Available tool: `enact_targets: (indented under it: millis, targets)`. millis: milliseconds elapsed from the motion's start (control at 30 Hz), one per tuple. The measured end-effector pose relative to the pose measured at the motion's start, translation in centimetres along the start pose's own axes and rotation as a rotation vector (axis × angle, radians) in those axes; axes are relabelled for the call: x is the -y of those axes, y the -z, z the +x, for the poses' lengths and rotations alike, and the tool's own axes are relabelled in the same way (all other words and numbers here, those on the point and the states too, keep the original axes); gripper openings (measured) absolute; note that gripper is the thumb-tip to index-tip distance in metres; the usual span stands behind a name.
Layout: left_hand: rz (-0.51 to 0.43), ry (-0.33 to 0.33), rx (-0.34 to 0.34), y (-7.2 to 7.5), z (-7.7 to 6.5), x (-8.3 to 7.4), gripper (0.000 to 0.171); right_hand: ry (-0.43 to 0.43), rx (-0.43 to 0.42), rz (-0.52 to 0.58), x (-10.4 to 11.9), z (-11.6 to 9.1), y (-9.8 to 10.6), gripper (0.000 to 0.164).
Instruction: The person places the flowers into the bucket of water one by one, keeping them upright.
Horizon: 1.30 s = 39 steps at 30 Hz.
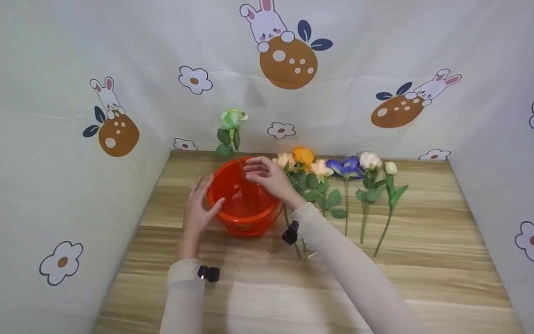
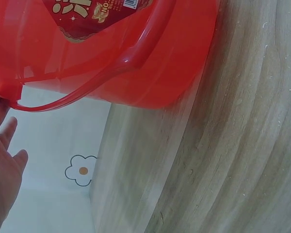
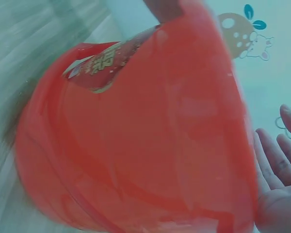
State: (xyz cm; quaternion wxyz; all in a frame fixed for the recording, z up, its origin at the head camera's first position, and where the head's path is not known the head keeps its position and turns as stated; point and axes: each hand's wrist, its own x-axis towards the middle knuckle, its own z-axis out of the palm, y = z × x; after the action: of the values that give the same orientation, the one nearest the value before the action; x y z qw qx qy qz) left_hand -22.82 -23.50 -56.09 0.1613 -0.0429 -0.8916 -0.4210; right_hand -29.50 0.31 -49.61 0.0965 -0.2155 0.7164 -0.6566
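A red plastic bucket (image 1: 244, 218) stands on the wooden table, its label showing in the left wrist view. In it stands a pale green artificial rose (image 1: 233, 119), its stem crossing the far rim and its bloom above the bucket. My left hand (image 1: 198, 208) touches the left side of the rim with fingers and thumb spread. Over the right part of the bucket's mouth, my right hand (image 1: 269, 178) has its fingertips close to the rose stem. The right wrist view shows that hand (image 3: 281, 184) with loosely extended fingers beside the rim.
Right of the bucket lie several artificial flowers: an orange one (image 1: 303, 157), peach ones (image 1: 321, 168), a blue one (image 1: 346, 167), a pale pink rose (image 1: 370, 160) and a white tulip (image 1: 390, 168). Printed cloth (image 1: 341, 125) hangs behind the table (image 1: 415, 278) and at both sides.
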Motion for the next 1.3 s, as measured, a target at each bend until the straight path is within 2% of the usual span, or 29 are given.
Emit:
enact_targets:
  millis: [300,600,767,967,1300]
  targets:
    - [0.008,0.035,0.014,0.3,-0.2,0.1,0.07,0.042,-0.065,0.038,0.6,-1.6,3.6,0.038]
    - [0.011,0.035,0.001,0.0,-0.3,0.3,0.069,0.096,-0.172,0.053,-0.8,-2.9,8.1,0.04]
    - [0.005,0.004,-0.018,-0.1,-0.4,0.3,0.069,0.062,-0.239,0.048,-1.7,-4.3,11.0,0.038]
    - [-0.003,0.002,-0.02,-0.2,-0.3,0.3,0.068,0.016,-0.311,0.081,-3.1,-6.7,14.8,0.044]
    - [-0.015,-0.007,-0.019,-0.1,0.0,0.1,0.069,0.02,-0.521,0.108,-5.5,-10.4,20.4,0.04]
